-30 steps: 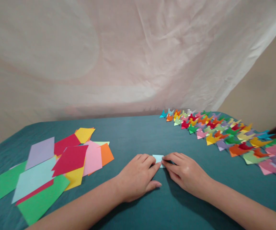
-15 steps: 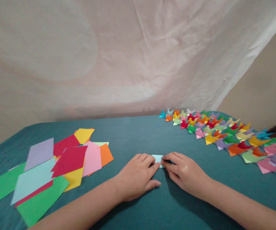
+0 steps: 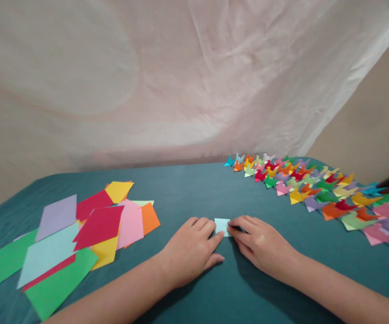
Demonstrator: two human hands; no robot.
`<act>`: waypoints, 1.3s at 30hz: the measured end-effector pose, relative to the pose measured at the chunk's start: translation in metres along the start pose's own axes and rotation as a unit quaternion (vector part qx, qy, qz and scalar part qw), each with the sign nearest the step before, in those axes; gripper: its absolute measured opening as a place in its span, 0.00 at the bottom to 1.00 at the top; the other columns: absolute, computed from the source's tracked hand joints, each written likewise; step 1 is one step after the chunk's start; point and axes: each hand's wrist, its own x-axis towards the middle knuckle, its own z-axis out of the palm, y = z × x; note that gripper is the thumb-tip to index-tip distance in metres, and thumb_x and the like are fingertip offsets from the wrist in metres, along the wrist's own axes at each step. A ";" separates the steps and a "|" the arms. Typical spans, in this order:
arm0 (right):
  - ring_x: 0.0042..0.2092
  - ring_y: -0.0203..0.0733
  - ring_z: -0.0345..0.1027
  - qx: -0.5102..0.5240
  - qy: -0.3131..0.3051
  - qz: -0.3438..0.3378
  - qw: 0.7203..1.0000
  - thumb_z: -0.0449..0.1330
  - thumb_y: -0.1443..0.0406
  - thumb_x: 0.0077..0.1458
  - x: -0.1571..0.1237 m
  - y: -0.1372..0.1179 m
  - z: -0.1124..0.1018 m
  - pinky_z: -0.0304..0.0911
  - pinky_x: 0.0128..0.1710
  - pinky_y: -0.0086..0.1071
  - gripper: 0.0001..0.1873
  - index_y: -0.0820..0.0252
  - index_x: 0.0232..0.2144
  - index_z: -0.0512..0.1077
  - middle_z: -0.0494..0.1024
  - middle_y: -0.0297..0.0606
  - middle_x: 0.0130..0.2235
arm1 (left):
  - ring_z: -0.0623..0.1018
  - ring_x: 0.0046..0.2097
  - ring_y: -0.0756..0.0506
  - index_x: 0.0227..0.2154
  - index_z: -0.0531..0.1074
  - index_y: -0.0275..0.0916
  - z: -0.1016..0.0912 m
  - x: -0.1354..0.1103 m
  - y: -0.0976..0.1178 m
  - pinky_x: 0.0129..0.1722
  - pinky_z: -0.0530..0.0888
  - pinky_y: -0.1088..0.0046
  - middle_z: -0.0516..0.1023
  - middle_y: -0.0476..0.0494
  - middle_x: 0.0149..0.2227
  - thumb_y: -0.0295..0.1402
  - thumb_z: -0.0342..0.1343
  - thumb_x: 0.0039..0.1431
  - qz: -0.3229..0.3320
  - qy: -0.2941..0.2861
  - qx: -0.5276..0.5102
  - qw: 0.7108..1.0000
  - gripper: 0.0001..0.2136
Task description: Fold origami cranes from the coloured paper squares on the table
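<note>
A small folded light blue paper (image 3: 222,225) lies on the teal tablecloth (image 3: 194,189) in front of me. My left hand (image 3: 191,249) rests on the cloth with its fingers pressed on the paper's left side. My right hand (image 3: 260,245) presses its fingertips on the paper's right side. Most of the paper is hidden under both hands; only its far part shows.
A loose pile of coloured paper squares (image 3: 79,229) lies at the left. Several folded paper figures (image 3: 316,189) stand in rows along the right side toward the table's edge. A pale cloth backdrop (image 3: 167,76) hangs behind the table.
My left hand has drawn back slightly toward me. The paper and my right hand stay in place.
</note>
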 end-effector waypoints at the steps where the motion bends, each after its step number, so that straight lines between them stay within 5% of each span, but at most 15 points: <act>1: 0.41 0.44 0.67 -0.001 -0.003 0.001 1.000 0.52 0.74 0.55 0.000 0.000 0.000 0.67 0.40 0.38 0.12 0.63 0.39 0.74 0.73 0.44 0.39 | 0.68 0.45 0.40 0.50 0.64 0.39 0.000 0.000 0.001 0.44 0.66 0.63 0.69 0.40 0.42 0.43 0.53 0.57 -0.001 0.000 0.005 1.000 0.21; 10: 0.41 0.44 0.67 -0.009 -0.012 0.001 1.000 0.53 0.75 0.54 -0.001 0.000 0.000 0.67 0.39 0.38 0.11 0.64 0.37 0.74 0.73 0.45 0.40 | 0.69 0.43 0.40 0.42 0.69 0.32 -0.002 -0.003 0.011 0.43 0.68 0.62 0.71 0.40 0.39 0.39 0.53 0.58 -0.011 -0.020 0.052 0.998 0.16; 15: 0.41 0.44 0.67 -0.005 -0.018 -0.001 1.000 0.53 0.74 0.54 -0.001 0.002 0.001 0.67 0.39 0.38 0.12 0.63 0.38 0.73 0.73 0.45 0.40 | 0.70 0.39 0.42 0.39 0.70 0.31 -0.002 -0.005 0.009 0.41 0.70 0.63 0.71 0.40 0.36 0.27 0.46 0.60 -0.003 -0.015 0.044 0.999 0.09; 22: 0.40 0.45 0.67 0.008 -0.016 0.008 1.000 0.52 0.74 0.55 0.000 0.000 -0.001 0.66 0.39 0.39 0.12 0.63 0.39 0.73 0.72 0.45 0.40 | 0.69 0.48 0.42 0.47 0.67 0.33 0.007 -0.005 -0.008 0.48 0.68 0.63 0.70 0.39 0.48 0.25 0.46 0.58 -0.029 0.048 -0.071 0.996 0.14; 39: 0.42 0.41 0.65 0.256 0.030 0.130 0.957 0.57 0.70 0.54 0.007 0.011 0.014 0.61 0.44 0.37 0.08 0.57 0.37 0.71 0.71 0.39 0.40 | 0.71 0.48 0.43 0.48 0.67 0.33 0.011 -0.002 -0.019 0.49 0.66 0.63 0.72 0.39 0.49 0.26 0.45 0.62 0.072 0.039 -0.040 0.996 0.14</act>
